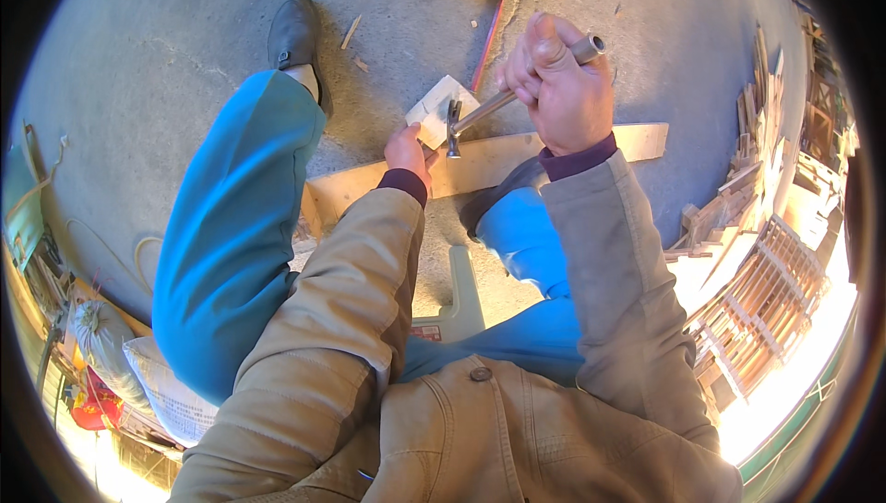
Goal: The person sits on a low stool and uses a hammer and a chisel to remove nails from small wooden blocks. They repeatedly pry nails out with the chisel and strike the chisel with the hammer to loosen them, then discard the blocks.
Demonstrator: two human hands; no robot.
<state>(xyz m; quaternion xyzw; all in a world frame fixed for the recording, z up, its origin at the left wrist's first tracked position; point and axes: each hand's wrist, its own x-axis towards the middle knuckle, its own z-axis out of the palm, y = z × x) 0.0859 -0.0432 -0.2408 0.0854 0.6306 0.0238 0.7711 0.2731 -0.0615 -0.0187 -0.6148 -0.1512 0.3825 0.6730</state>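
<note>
My right hand (570, 88) is closed around the metal tube handle of a hammer (484, 113), with the handle's open end sticking out past the fist. The hammer's dark head overlaps the edge of a pale wooden block (441, 108); whether the two touch, I cannot tell. My left hand (408, 154) is closed at the block's near left corner, its fingertips partly hidden. Below the block, a long wooden plank (517, 154) stretches across between my legs, passing near my right shoe.
A thin red strip (489, 41) lies on the concrete floor (397, 23) beyond the block. At right are stacked wood strips (761, 291). Sacks (171, 388) and scraps line the left. A pale green stool part (464, 291) shows between my legs.
</note>
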